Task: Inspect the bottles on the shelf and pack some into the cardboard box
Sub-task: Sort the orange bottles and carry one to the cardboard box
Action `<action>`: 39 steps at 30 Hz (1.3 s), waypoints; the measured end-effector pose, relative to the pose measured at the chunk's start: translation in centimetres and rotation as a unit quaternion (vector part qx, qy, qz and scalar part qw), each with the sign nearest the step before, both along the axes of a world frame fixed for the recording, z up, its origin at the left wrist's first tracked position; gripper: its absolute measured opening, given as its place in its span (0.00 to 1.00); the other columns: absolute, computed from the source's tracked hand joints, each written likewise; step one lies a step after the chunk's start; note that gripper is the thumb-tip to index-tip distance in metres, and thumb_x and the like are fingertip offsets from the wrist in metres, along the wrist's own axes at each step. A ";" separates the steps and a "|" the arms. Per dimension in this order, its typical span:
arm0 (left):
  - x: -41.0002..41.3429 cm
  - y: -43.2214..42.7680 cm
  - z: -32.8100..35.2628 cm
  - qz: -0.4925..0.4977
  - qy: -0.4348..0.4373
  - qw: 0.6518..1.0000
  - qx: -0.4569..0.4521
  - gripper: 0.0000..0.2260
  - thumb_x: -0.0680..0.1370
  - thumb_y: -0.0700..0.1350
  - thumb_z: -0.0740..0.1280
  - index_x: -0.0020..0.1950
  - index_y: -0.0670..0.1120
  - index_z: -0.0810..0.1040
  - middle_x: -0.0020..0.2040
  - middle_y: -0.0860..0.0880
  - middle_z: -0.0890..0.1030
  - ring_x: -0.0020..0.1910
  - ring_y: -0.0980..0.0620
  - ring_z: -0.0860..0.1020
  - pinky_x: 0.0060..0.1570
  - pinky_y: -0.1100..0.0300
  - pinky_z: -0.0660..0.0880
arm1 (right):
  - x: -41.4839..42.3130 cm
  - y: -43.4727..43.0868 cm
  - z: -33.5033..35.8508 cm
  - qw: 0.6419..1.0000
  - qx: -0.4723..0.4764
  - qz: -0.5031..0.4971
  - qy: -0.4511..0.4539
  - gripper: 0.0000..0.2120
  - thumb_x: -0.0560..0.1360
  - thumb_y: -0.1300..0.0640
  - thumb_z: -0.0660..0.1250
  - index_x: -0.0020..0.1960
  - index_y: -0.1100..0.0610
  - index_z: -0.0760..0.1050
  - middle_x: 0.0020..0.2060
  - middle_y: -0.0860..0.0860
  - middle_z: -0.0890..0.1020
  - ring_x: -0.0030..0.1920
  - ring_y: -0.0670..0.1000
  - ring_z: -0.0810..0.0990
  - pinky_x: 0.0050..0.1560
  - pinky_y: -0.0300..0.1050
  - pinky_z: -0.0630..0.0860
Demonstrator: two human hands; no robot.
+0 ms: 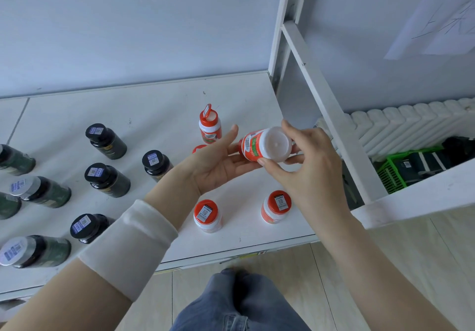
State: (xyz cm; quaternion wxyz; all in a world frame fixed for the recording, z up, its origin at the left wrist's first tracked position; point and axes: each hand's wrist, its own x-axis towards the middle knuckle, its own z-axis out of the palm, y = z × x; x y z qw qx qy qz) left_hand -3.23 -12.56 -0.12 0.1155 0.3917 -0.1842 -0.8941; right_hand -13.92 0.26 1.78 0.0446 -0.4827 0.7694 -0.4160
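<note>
Red-and-white bottle (259,148) hangs on its side above the right part of the shelf (154,114), well in from the front edge, with its flat white base turned up toward you and its cap end hidden toward your left palm. Your left hand (221,161) lies palm-up beneath it with the fingers straight, cradling rather than gripping. Your right hand (305,161) pinches the rim of the base between thumb and fingertips.

It looks like a small rigid plastic container, so judge it light and stiff, with little risk of breaking. The glossy label band could be slippery, though. Take it around the body, or across the base rim as you do now, and not by the cap, which may be a flip lid like the one standing open on the open-lid bottle (209,127) nearer the back edge.

The body is white with a red wrap carrying a green strip and small print that is too fine to read. The base is plain, with a small moulding mark at its centre. No cardboard box is in view.
</note>
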 end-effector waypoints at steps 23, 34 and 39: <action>-4.6 -0.5 -3.5 -0.247 -0.274 0.596 -0.713 0.19 0.72 0.38 0.71 0.61 0.45 0.74 0.61 0.44 0.73 0.59 0.45 0.75 0.57 0.57 0.73 | -4.3 -1.1 -3.1 0.926 0.316 0.036 0.206 0.26 0.69 0.67 0.71 0.62 0.61 0.64 0.61 0.60 0.66 0.59 0.58 0.68 0.48 0.45 0.74; -2.3 -0.5 -3.4 -0.243 -0.323 0.510 -0.759 0.35 0.70 0.50 0.73 0.73 0.50 0.60 0.71 0.45 0.65 0.70 0.45 0.62 0.68 0.51 0.61 | -3.9 -1.0 -2.6 0.945 0.270 0.039 0.183 0.28 0.70 0.62 0.71 0.66 0.60 0.62 0.63 0.60 0.64 0.61 0.58 0.66 0.52 0.45 0.73; 3.5 -3.0 -3.5 -0.277 -0.403 0.510 -0.708 0.25 0.72 0.47 0.71 0.67 0.49 0.69 0.64 0.44 0.69 0.64 0.43 0.67 0.61 0.53 0.66 | -1.8 -2.2 -1.0 0.958 0.228 0.057 0.165 0.28 0.70 0.59 0.72 0.66 0.59 0.63 0.62 0.59 0.65 0.62 0.57 0.66 0.53 0.46 0.72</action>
